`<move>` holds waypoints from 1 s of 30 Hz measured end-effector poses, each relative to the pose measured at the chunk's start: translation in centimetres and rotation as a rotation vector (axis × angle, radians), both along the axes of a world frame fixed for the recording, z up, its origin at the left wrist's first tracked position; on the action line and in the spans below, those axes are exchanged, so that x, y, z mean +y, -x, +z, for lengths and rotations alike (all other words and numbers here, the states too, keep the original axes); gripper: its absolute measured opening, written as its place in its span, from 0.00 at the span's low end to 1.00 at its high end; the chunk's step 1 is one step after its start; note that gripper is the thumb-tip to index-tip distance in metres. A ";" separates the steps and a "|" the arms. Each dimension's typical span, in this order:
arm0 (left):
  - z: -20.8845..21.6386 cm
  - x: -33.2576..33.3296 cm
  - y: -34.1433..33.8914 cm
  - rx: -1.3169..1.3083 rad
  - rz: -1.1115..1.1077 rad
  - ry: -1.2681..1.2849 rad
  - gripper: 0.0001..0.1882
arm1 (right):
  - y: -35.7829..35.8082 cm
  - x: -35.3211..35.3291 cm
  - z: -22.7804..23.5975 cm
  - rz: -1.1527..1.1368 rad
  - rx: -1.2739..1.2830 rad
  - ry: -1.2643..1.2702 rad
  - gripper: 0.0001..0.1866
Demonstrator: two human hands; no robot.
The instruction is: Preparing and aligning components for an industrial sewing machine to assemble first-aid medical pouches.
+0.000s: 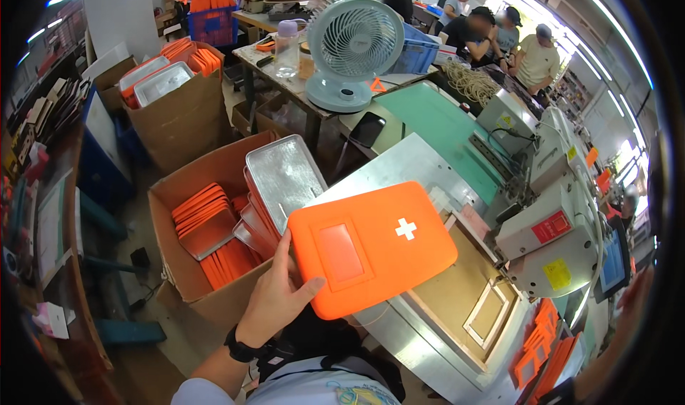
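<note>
My left hand [275, 301], with a black band at its wrist, grips the lower left edge of an orange first-aid case cover [385, 262]. Its thumb lies on the front and the fingers go behind. The cover has rounded corners, a white cross and a framed rectangular window. It is tilted above the metal bed [442, 358] of a white industrial sewing machine [553, 226]. At the far right rim my right hand [633, 298] is raised beside the machine's screen [614, 259]; its fingers are dark and partly cut off. A frame with a pale rectangular border [489, 312] lies on the bed.
Left of me stands a cardboard box [175, 244] of stacked orange pieces and silver-faced panels [285, 176]; another full carton [175, 127] is behind. A fan [349, 48], bottle [287, 52] and phone [368, 129] occupy the far table. Small orange pieces [539, 341] lie at right. People work beyond.
</note>
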State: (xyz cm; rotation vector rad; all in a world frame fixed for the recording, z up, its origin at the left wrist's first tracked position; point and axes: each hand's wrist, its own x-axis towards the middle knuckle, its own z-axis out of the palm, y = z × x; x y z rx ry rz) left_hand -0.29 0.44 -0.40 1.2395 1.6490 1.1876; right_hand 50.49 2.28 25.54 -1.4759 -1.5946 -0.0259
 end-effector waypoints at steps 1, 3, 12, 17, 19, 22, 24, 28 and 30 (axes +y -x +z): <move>1.3 -0.1 0.0 0.151 0.019 0.080 0.47 | 1.7 -1.0 -1.0 0.036 0.024 0.022 0.10; 2.8 -0.5 0.5 0.327 0.105 -0.057 0.37 | 6.3 -0.5 -3.9 0.189 0.072 0.124 0.10; 6.5 4.2 1.3 0.533 -0.457 -0.454 0.11 | 24.2 4.2 -12.9 0.621 -0.236 0.485 0.17; 5.7 6.9 -0.1 0.581 -0.656 -0.416 0.12 | 25.6 6.2 -16.5 0.603 -0.377 0.408 0.11; 5.4 7.3 -0.2 0.588 -0.693 -0.431 0.11 | 25.7 6.5 -17.3 0.608 -0.437 0.390 0.11; 5.5 7.8 -0.2 0.642 -0.722 -0.428 0.09 | 25.8 6.8 -18.2 0.629 -0.515 0.349 0.10; 5.5 8.4 -0.4 0.696 -0.746 -0.453 0.06 | 25.8 6.8 -18.4 0.654 -0.521 0.324 0.10; 4.7 9.9 -0.5 0.776 -0.769 -0.524 0.10 | 26.1 6.9 -18.5 0.668 -0.542 0.333 0.10; 4.2 10.3 -0.8 0.786 -0.758 -0.545 0.15 | 26.0 7.2 -18.6 0.671 -0.559 0.337 0.10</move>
